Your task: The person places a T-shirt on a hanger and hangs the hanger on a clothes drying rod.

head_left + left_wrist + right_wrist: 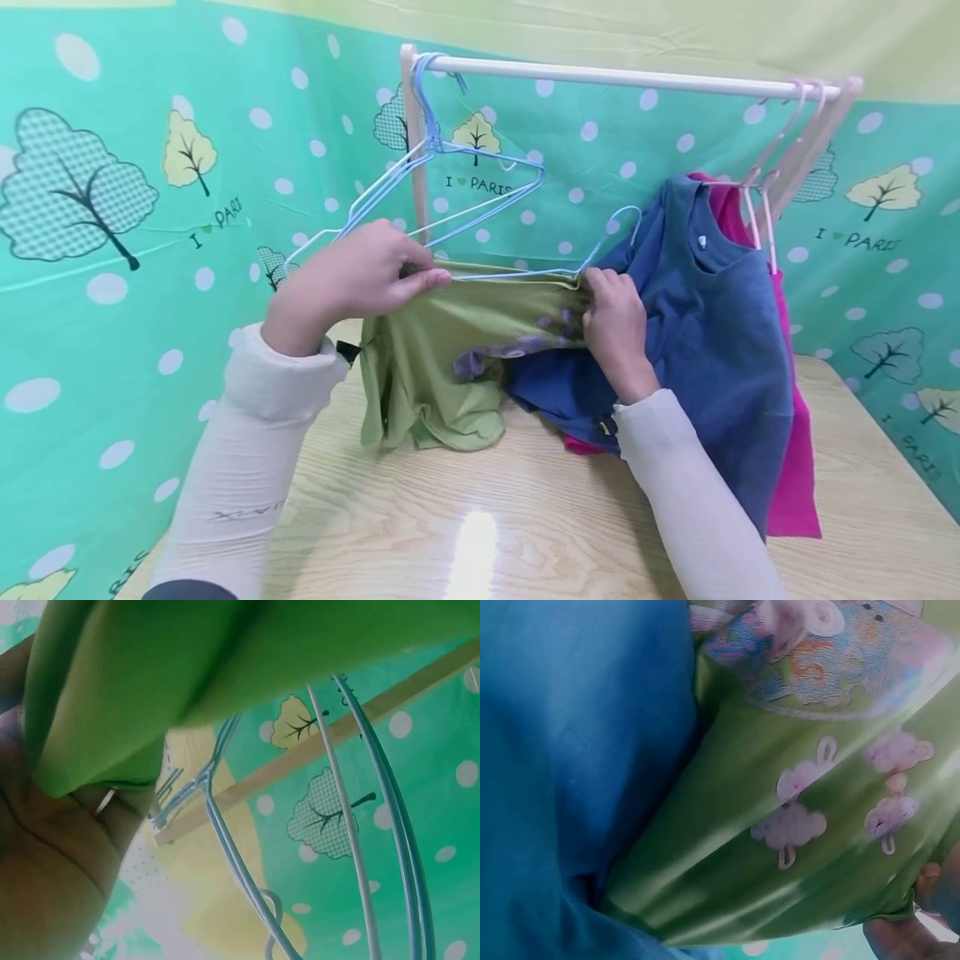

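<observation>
A green shirt (420, 333) with a printed pattern is stretched sideways between both hands. My left hand (360, 271) holds its upper edge at the left, thumb pointing right. In the left wrist view the green cloth (150, 682) drapes over the fingers. My right hand (617, 321) pinches the same edge at the right, beside the neck of a light blue hanger (517, 274). This hanger lies along the shirt's upper edge, its hook sticking up to the right; its left part is hidden by the left hand. Pale cloud-like prints (802, 825) show in the right wrist view.
A clothes rack (622, 75) with a white rail stands behind. Several blue and white hangers (480, 155) hang at its left end. A blue shirt (712, 333) and a pink garment (797, 467) hang at the right, close by my right arm. Below is a wooden table (405, 517).
</observation>
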The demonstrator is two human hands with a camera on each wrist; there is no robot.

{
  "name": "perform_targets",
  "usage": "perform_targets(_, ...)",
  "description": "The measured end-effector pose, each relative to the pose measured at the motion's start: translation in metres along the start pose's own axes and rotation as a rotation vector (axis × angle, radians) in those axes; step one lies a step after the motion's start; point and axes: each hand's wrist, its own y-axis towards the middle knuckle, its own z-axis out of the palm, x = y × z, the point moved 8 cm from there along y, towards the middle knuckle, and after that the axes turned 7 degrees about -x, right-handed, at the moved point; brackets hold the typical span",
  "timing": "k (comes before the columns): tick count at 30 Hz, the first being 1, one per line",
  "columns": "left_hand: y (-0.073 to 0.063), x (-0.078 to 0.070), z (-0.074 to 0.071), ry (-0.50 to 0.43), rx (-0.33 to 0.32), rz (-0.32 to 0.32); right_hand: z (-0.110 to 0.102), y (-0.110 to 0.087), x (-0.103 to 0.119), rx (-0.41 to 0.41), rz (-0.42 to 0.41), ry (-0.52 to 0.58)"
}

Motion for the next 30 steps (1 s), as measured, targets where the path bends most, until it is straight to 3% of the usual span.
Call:
perform_targets(3,0.007,0.001,0.016,0.057,0.07,-0.061,0.002,0.001,0.01,0.017,-0.064,-0.015)
perform_targets(6,0.012,-0.002,0.03,0.109,0.098,-0.073,0.005,0.0,0.018,0.035,-0.112,-0.032)
perform_targets(11,0.012,-0.007,0.04,0.171,0.011,-0.008,0.007,-0.002,0.02,0.054,-0.101,-0.025)
perform_targets(13,0.009,-0.004,0.04,0.176,-0.025,-0.015,0.008,-0.001,0.02,0.051,-0.091,-0.012)
perform_targets(16,0.004,0.006,0.038,0.142,-0.051,-0.092,0.007,0.001,0.02,0.038,-0.077,0.012)
perform_targets(20,-0.006,0.021,0.03,0.011,-0.052,-0.256,0.005,0.005,0.017,0.022,-0.043,0.029)
perform_targets(24,-0.021,0.032,0.02,-0.085,-0.07,-0.38,0.0,0.011,0.011,-0.001,0.024,0.022)
perform_targets(30,-0.037,0.045,-0.001,-0.14,-0.189,-0.469,-0.007,0.013,0.002,-0.045,0.09,0.012)
